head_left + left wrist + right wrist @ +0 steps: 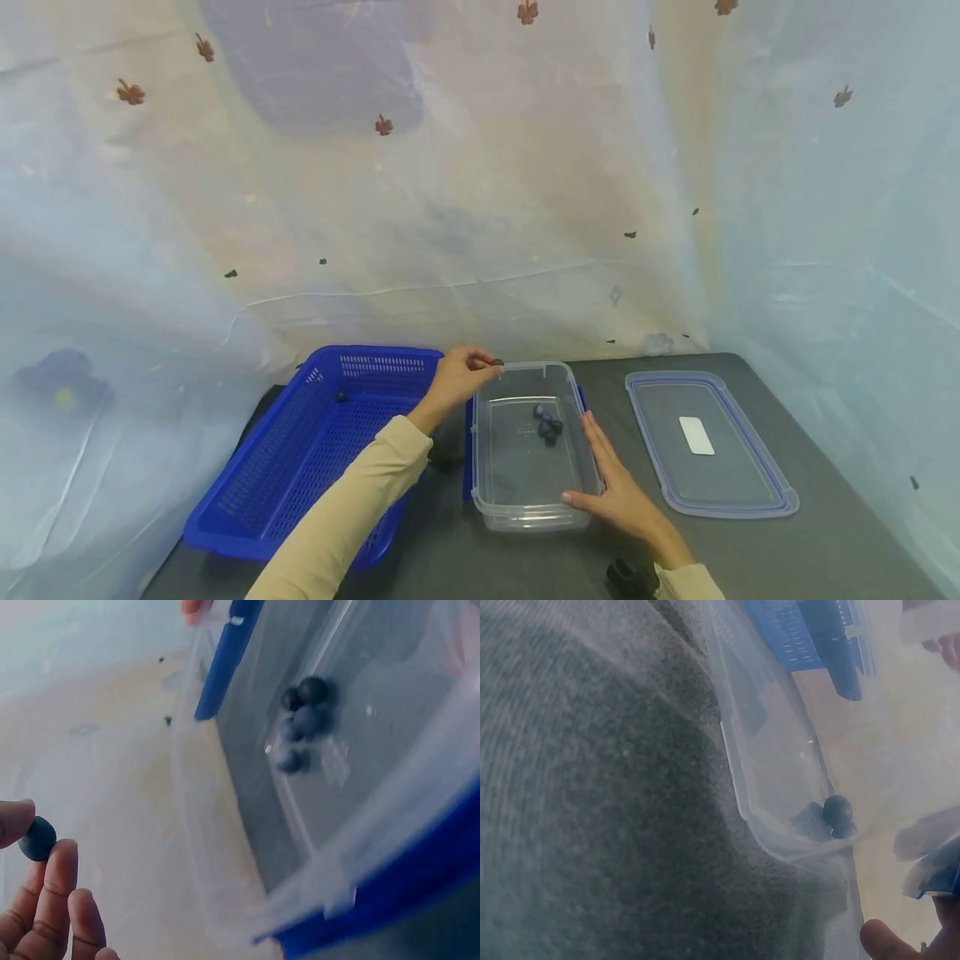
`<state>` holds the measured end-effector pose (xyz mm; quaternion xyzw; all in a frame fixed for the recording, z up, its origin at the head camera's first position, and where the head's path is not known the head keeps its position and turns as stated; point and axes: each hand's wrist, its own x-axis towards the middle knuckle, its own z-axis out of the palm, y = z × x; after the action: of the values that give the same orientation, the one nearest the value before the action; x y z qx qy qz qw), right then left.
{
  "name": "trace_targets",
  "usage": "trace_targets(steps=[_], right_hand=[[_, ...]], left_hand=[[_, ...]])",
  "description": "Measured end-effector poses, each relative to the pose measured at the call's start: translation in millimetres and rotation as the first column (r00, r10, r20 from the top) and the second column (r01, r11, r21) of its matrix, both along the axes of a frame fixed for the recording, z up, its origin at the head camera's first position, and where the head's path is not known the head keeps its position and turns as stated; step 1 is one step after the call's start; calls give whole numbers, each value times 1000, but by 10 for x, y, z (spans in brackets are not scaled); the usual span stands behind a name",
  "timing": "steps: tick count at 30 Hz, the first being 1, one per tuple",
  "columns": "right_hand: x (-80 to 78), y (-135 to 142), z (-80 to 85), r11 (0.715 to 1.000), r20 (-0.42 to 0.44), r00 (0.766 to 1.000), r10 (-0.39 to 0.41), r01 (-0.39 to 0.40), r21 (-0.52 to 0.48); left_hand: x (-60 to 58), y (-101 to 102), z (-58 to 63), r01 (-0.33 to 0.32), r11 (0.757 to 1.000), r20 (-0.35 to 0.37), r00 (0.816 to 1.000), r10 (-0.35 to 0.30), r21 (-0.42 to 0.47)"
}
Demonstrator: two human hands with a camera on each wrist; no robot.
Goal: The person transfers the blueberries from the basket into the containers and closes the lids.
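Note:
My left hand (pixel 459 385) pinches one blueberry (pixel 37 838) between thumb and fingertips, at the far left corner of a clear plastic container (pixel 517 487). Several more blueberries (pixel 550 428) lie in a cluster on the container's floor. My right hand (pixel 618 496) rests along the container's right side, fingers extended, its thumb stretched to the near right rim. Blue side latches (pixel 229 660) hang from the container's edges. Left of it stands a blue perforated basket (pixel 262 492), holding a single dark blueberry (pixel 341 396) near its far end.
A clear lid (pixel 731 487) with a blue seal and a white label lies flat to the right of the container. Everything stands on a dark grey table (pixel 825 558). A patterned sheet (pixel 480 208) hangs behind and at both sides.

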<state>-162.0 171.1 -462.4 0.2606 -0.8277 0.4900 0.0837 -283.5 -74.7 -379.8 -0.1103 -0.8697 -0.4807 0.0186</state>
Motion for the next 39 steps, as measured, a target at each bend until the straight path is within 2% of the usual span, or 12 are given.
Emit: trace_targets(steps=[6, 11, 17, 22, 31, 36, 38, 39], right_hand=[[-3, -16, -16, 1000, 4, 1000, -8, 8, -17], [-3, -32, -20, 1000, 9, 1000, 1, 0, -18], [17, -37, -2, 999, 23, 1000, 3, -2, -36], [22, -36, 14, 999, 12, 1000, -2, 3, -37], [20, -24, 5, 999, 2, 1000, 12, -12, -37], [17, -13, -12, 999, 9, 1000, 10, -10, -32], [17, -13, -18, 999, 9, 1000, 11, -11, -32], [18, -13, -23, 999, 10, 1000, 14, -14, -33]], left_hand=[[-49, 300, -153, 23, 1000, 28, 999, -24, 12], [-101, 473, -333, 7, 1000, 34, 999, -8, 17], [-125, 631, -548, -53, 996, 87, 994, 60, -77], [-99, 726, -670, -111, 982, 64, 991, 122, -151], [-27, 805, -826, -166, 968, 5, 985, 170, -190], [-94, 825, -944, -175, 962, -15, 984, 176, -209], [-160, 831, -1009, -168, 962, 16, 984, 176, -217], [-251, 822, -1156, -165, 966, -19, 986, 165, -200]])
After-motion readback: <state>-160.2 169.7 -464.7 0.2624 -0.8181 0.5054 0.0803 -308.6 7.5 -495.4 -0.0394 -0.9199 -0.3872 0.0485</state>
